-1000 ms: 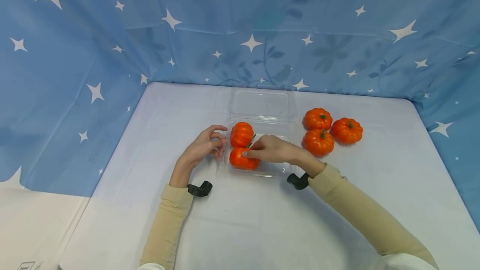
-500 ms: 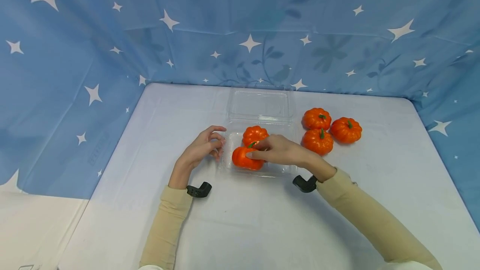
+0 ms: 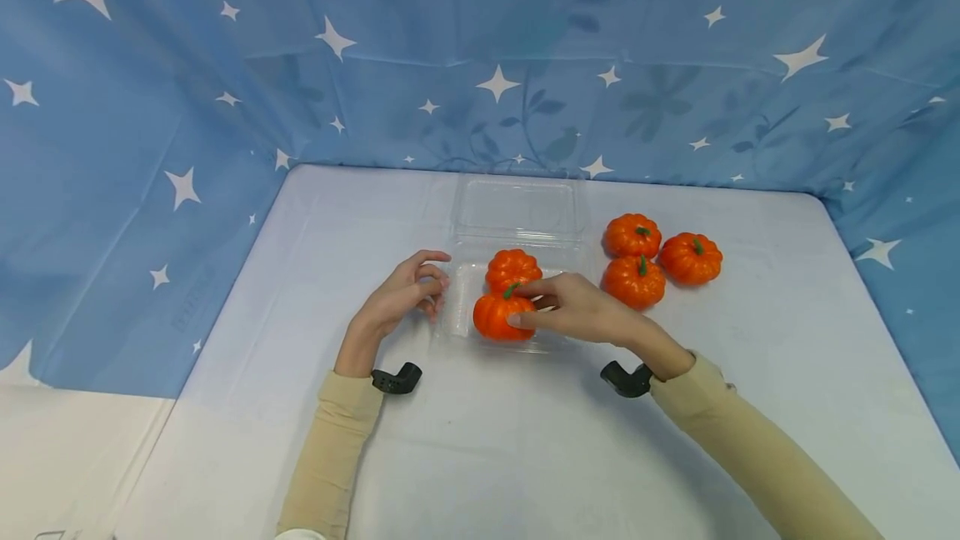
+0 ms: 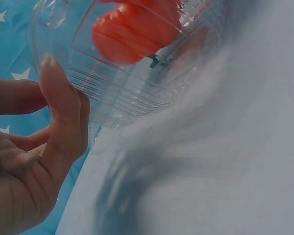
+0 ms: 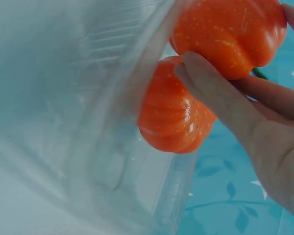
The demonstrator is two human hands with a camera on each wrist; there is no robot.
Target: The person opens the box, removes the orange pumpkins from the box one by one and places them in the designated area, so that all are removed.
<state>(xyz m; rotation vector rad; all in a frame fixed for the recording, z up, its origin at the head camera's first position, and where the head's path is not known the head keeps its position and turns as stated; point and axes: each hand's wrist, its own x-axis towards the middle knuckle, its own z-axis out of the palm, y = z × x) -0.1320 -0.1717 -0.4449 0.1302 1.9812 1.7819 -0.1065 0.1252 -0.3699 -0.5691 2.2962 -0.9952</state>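
Right hand grips a mini pumpkin inside a clear clamshell; left hand pinches the rim

The nearer mini pumpkin [image 3: 495,319] sits inside the tray of a clear plastic clamshell [image 3: 461,307], towards 7 o'clock from its centre. The right hand [image 3: 573,307] grasps it from the 3 o'clock side, thumb on the near flank and fingers by the green stem, probably so its position can be adjusted without lifting it high. It leans, its stem pointing towards 1 o'clock, close against the farther mini pumpkin [image 3: 512,267] at 12 o'clock; whether those two touch is hard to tell behind the fingers.

At 9 o'clock the left hand [image 3: 393,298] appears to pinch the tray's rim between thumb and finger, likely to keep the light plastic from sliding. The hinged lid [image 3: 517,205] lies folded back at 12 o'clock, which leaves the tray accessible from above.

Outside, between 2 and 3 o'clock, three more make a tight cluster within the right hand's reach: a back pumpkin [image 3: 632,236], a front pumpkin [image 3: 634,283] and an outer pumpkin [image 3: 691,259].

All this rests on a white-covered table [image 3: 465,457], faintly creased, with rounded far corners. Beyond it, from 9 round to 3 o'clock, hangs a blue star-printed curtain [image 3: 225,65] with shadowy leaf shapes.
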